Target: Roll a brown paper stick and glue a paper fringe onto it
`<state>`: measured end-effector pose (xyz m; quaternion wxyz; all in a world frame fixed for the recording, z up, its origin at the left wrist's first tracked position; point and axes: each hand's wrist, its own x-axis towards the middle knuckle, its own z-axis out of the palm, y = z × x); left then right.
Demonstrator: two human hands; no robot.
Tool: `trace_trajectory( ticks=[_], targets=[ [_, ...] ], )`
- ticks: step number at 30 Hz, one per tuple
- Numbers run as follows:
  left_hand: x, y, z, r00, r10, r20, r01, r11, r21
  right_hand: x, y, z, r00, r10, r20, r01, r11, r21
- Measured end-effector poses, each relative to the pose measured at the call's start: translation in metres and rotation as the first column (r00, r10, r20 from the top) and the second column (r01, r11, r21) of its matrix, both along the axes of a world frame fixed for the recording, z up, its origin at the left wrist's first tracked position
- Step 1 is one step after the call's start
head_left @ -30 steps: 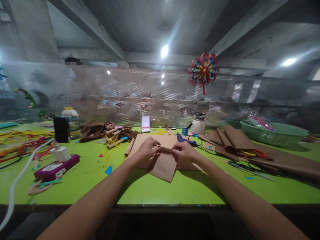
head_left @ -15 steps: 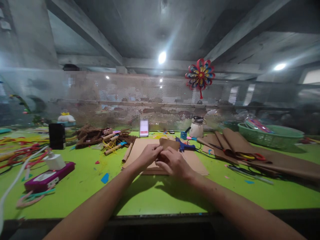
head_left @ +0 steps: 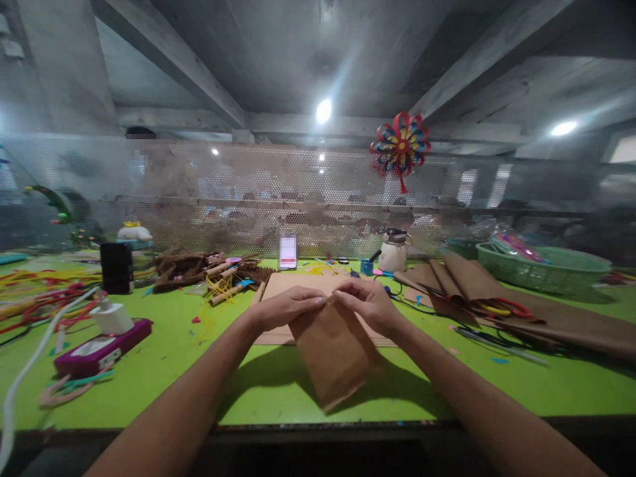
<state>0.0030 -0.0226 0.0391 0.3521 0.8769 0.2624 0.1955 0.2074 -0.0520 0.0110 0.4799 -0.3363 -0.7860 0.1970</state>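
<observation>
A piece of brown kraft paper (head_left: 334, 351) hangs from my fingers and slopes down toward me over the green table. My left hand (head_left: 293, 308) pinches its upper edge between thumb and fingers. Close beside it, my right hand (head_left: 365, 303) pinches the same edge, thumb tips almost meeting. Beneath and behind both hands lies a stack of tan cardboard sheets (head_left: 278, 286). The hot glue gun is mostly hidden behind my right hand.
Brown paper sheets and scissors (head_left: 511, 307) lie at right, before a green basket (head_left: 561, 268). A phone (head_left: 287, 252) stands at the back, near a cream jug (head_left: 392, 252). On the left are a purple power strip (head_left: 104, 348) and a white cable (head_left: 37, 368).
The brown paper, held up small above the stack before, now hangs down toward me. My hands have shifted from overlapping at the middle to side by side along its upper edge.
</observation>
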Motion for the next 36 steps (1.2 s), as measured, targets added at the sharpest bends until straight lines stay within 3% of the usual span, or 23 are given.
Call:
trace_trajectory(
  ticks=[3,6,9,13,19,23,27,36],
  targets=[
    [0.003,0.009,-0.012,0.991,0.062,-0.12,-0.046,0.99,0.133,0.003,0.006,-0.005,0.997,0.077,0.004,-0.074,0.969,-0.234],
    [0.009,0.014,-0.03,0.974,0.095,-0.204,-0.058,0.982,0.179,0.008,0.013,-0.013,0.977,0.104,0.186,-0.043,0.951,-0.306],
    [0.014,0.016,-0.046,0.977,0.084,-0.195,-0.044,0.979,0.2,0.013,0.022,-0.022,0.917,0.116,0.38,-0.027,0.972,-0.233],
    [0.018,0.02,-0.057,0.986,0.097,-0.139,-0.052,0.953,0.3,0.015,0.03,-0.033,0.873,0.049,0.485,0.002,0.995,-0.105],
    [0.014,0.03,-0.063,0.979,0.113,-0.167,-0.022,0.883,0.47,0.011,0.03,-0.042,0.881,-0.024,0.473,0.075,0.993,-0.091],
    [0.012,0.035,-0.068,0.976,0.137,-0.168,-0.048,0.891,0.451,0.012,0.035,-0.049,0.888,-0.07,0.454,0.118,0.99,-0.079],
    [0.014,0.038,-0.071,0.98,0.126,-0.153,-0.044,0.891,0.452,0.015,0.042,-0.053,0.861,-0.052,0.505,0.064,0.998,-0.005],
    [0.019,0.043,-0.078,0.985,0.115,-0.126,-0.015,0.794,0.608,0.01,0.045,-0.052,0.833,-0.055,0.551,-0.01,0.993,0.114]
  ],
)
